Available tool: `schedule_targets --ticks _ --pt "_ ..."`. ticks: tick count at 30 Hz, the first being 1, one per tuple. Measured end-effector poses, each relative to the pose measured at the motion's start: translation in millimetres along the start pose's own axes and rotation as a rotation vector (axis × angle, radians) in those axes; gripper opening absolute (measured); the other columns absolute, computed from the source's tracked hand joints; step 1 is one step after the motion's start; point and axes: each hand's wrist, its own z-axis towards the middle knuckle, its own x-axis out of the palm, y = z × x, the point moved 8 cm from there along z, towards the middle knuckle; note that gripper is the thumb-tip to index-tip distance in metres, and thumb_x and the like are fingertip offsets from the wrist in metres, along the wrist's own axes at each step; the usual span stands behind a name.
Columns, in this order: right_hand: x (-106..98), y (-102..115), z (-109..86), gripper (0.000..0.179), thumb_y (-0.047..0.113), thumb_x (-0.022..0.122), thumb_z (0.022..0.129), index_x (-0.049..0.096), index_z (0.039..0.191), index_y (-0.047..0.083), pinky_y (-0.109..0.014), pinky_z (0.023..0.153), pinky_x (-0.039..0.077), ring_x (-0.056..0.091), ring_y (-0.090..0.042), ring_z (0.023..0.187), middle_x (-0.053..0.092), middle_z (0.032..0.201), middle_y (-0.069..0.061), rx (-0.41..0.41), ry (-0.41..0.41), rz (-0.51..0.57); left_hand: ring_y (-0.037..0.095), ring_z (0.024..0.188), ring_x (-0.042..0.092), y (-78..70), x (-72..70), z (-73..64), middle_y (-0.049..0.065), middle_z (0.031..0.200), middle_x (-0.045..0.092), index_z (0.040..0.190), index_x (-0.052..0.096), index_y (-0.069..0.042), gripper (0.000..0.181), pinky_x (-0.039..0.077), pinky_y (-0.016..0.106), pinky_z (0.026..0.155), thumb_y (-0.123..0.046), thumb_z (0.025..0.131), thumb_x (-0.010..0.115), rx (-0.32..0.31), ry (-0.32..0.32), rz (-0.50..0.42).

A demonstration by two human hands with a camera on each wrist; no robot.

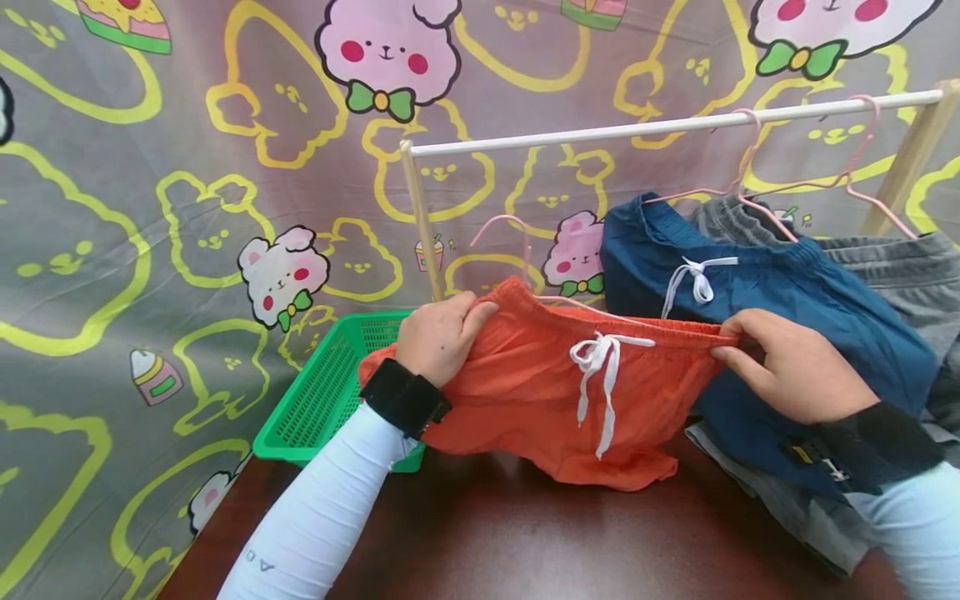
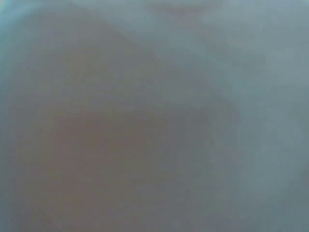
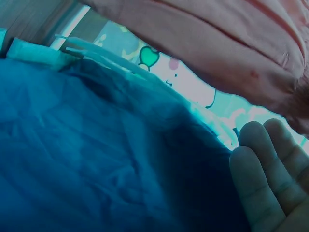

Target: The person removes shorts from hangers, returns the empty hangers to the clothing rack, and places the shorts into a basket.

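With the left hand [image 1: 442, 337] and right hand [image 1: 798, 367] each pinching the shorts [image 1: 525, 400], an uneven pull could let their hanger [image 1: 527, 258] (off the rail [image 1: 562, 136], between the hands) slip out.

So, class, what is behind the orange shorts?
Behind the orange shorts, parts of the green basket, wooden post and blue shorts show. Some of the basket and the post's foot are covered; anything else there cannot be told.

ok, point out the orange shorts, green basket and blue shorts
Orange shorts [image 1: 536, 387], head view, front fabric
Green basket [image 1: 322, 404], head view, bare mesh inside
Blue shorts [image 1: 828, 307], head view, front below waistband
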Motion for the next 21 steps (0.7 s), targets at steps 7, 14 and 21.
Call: schedule_targets --ticks 7,14,21 --pt "1 -5 -3.3 0.020 0.022 0.077 0.091 0.062 0.099 0.010 -0.032 0.053 0.042 0.050 -0.018 0.068 0.057 0.082 -0.001 -0.005 0.020 -0.048 0.020 0.051 0.044 7.2 -0.8 -1.8 0.001 0.056 0.038 0.075 0.047 -0.016 0.045 0.035 0.036 0.051 -0.049 0.104 0.051 -0.030 0.018 -0.010" --pt "2 -6 -5.5 0.019 0.022 0.076 0.092 0.063 0.099 0.010 -0.032 0.054 0.041 0.050 -0.018 0.068 0.057 0.081 -0.001 0.023 0.016 -0.026 0.021 0.058 0.053 15.0 -2.2 -2.3 0.000 0.058 0.045 0.087 0.062 -0.016 0.040 0.043 0.039 0.054 -0.050 0.104 0.050 -0.070 0.008 -0.009" --pt "5 -8 -8.3 0.022 0.023 0.075 0.093 0.062 0.101 0.007 -0.031 0.052 0.040 0.049 -0.017 0.065 0.057 0.078 0.001 0.031 0.013 -0.020 0.023 0.062 0.058 16.7 -8.2 -2.9 0.003 0.064 0.055 0.095 0.067 -0.014 0.039 0.045 0.042 0.056 -0.048 0.104 0.050 -0.070 -0.028 -0.009"
